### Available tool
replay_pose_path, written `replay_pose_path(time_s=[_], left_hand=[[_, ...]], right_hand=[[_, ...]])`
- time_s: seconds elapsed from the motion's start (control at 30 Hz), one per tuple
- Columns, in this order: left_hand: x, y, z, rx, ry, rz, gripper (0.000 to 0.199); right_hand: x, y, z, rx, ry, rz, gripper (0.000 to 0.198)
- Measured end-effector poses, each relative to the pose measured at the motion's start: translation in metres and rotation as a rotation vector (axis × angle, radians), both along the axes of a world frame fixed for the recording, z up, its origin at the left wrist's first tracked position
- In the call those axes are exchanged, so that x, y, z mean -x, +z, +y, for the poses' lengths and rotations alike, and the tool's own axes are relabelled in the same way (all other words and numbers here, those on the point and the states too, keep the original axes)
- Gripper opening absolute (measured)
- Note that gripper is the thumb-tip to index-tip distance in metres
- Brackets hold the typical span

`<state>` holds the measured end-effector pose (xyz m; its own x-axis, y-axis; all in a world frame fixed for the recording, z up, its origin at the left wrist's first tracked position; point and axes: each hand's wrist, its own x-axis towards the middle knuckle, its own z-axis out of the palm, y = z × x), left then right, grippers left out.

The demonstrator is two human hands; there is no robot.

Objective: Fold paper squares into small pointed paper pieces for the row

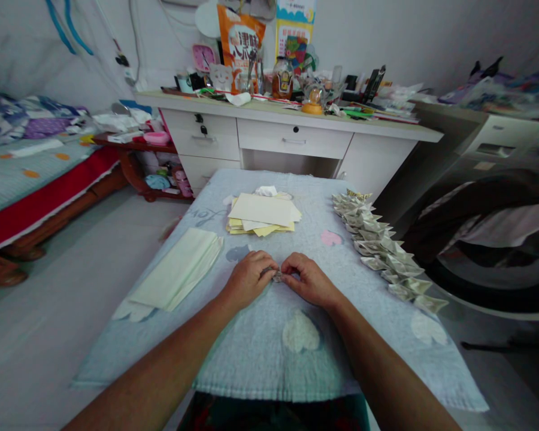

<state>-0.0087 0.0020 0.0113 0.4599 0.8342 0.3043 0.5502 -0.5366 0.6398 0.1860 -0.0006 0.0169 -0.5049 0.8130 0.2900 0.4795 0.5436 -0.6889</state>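
Between my two hands, over the middle of the cloth-covered table, is a small folded piece of printed paper [277,276]. My left hand [250,276] pinches its left side, and my right hand [306,278] pinches the right side. Most of the paper is hidden behind the fingers. Just beyond my hands lies a stack of cream and yellow paper sheets [265,209]. Left of my left hand rests a pile of long pale sheets [177,269]. Along the table's right side stand rows of folded paper boats [381,245].
A pale blue cloth [260,353] covers the table. Behind it stands a white desk [291,140] crowded with jars, packets and small items. To the right is a front-loading washing machine [498,146]; to the left are a bed [40,173] and a low wooden stand [137,143].
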Motion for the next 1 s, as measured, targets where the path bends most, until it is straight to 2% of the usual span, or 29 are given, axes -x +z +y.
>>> replay_pose_path(time_s=[0.23, 0.4, 0.57, 0.77, 0.9, 1.0], left_hand=[[-0.0016, 0.0, -0.0008, 0.065, -0.018, 0.006, 0.013], [-0.0019, 0.0035, -0.0024, 0.121, 0.035, -0.095, 0.009], [-0.0015, -0.0011, -0.0003, 0.331, 0.128, -0.37, 0.011], [-0.006, -0.0039, 0.0036, 0.632, 0.148, -0.865, 0.021], [-0.0064, -0.0003, 0.0028, 0.731, 0.173, -1.001, 0.027], [-0.0065, 0.0019, 0.0018, 0.754, 0.166, -1.017, 0.029]], right_hand=[[0.0029, 0.0012, -0.0006, -0.02, -0.011, -0.019, 0.018], [0.002, 0.0019, -0.0006, -0.015, -0.041, 0.033, 0.018], [-0.0022, 0.0023, 0.0005, 0.051, -0.12, 0.239, 0.013], [-0.0016, -0.0038, 0.0036, 0.27, -0.153, 0.542, 0.005], [-0.0008, -0.0058, 0.0045, 0.344, -0.14, 0.626, 0.01], [-0.0008, -0.0057, 0.0033, 0.325, -0.131, 0.584, 0.007]])
